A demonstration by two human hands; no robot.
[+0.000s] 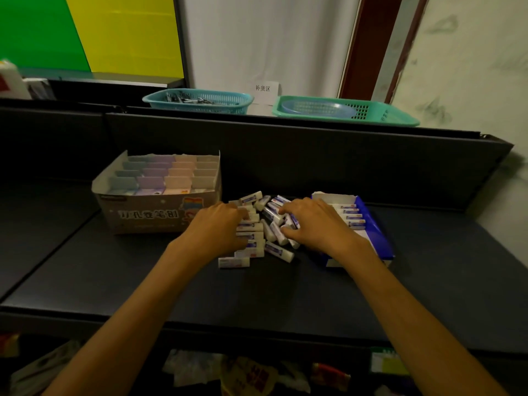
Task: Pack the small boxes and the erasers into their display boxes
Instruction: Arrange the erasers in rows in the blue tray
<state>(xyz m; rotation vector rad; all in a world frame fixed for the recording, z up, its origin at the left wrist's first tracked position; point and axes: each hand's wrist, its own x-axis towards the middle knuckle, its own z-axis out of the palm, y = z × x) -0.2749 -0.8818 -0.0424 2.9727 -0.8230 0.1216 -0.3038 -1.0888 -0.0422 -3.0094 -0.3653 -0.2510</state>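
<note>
A dark worktop (pixel 285 295) was seen spanning the view, backed by a raised dark panel along its far edge. Toward the far left of it a grey display box (pixel 148 215) was set, already filled with rows of pastel small boxes (pixel 160 178). Toward the far right a blue display box (pixel 374 230) lay tilted, with a row of erasers (pixel 353 215) stacked inside it. Between the two boxes a loose pile of erasers (pixel 271 238) was heaped near the worktop's middle.

Both forearms were stretched forward from the near edge, converging on the pile. The left hand (pixel 220 227) was laid palm-down on the pile's left side, its fingers bent over several erasers; whether any were gripped could not be told. The right hand (pixel 311 224) was placed on the pile's right side, fingers curled down round erasers, thumb tucked beneath.

Behind the panel two green baskets (pixel 200 101) were ranged on a ledge.
</note>
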